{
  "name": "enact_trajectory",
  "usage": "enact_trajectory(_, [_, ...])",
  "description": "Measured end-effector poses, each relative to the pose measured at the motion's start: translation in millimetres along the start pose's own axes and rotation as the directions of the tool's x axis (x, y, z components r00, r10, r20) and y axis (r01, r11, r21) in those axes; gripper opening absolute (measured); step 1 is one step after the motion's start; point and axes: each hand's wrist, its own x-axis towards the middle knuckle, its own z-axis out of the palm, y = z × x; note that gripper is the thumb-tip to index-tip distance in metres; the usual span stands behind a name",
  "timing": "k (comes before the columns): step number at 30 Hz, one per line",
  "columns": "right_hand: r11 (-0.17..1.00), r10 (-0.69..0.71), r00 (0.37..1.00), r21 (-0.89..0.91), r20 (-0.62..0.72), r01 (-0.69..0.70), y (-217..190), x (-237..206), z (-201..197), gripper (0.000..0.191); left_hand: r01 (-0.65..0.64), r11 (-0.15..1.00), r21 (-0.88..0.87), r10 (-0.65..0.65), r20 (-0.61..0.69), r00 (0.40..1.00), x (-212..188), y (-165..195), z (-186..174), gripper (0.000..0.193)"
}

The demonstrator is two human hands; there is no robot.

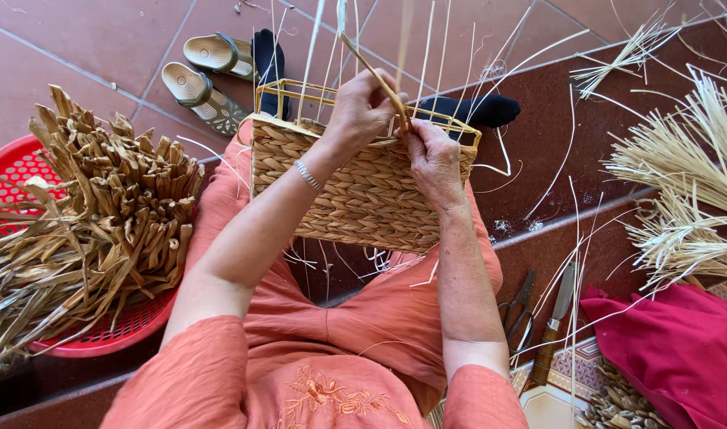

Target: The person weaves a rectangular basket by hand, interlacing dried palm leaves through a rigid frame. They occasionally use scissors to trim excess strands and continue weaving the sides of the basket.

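A half-woven straw basket [363,191] on a yellow wire frame rests on my knees, its thin upright stakes [427,56] pointing away from me. My left hand [362,107], with a silver bracelet on the wrist, grips a flat dried strand [375,71] at the basket's top rim. Just to its right, my right hand [432,159] presses on the woven wall under the rim and pinches the same strand where it enters the weave.
A red plastic basket [14,163] piled with dried plant strands [101,214] sits at my left. Sandals [208,71] lie on the tiles beyond. At my right lie scissors [518,306], a knife [556,318], a red cloth [681,349] and bundles of pale straw [681,199].
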Motion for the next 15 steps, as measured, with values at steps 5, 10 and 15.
enact_trajectory(5, [0.998,0.055,0.996,-0.016,-0.075,-0.056,2,2,8,0.016,0.383,0.443,-0.811,-0.341,0.243,0.908,-49,-8,-25,0.036])
enact_trajectory(10, [0.985,0.030,0.997,-0.170,-0.066,-0.041,-1,5,13,0.008,0.256,0.733,-0.630,-0.122,0.250,0.961,-80,4,-31,0.040])
enact_trajectory(15, [0.973,-0.101,0.995,-0.206,0.017,0.102,-8,3,9,0.012,-0.497,0.792,0.354,0.471,0.164,0.867,-59,10,-64,0.039])
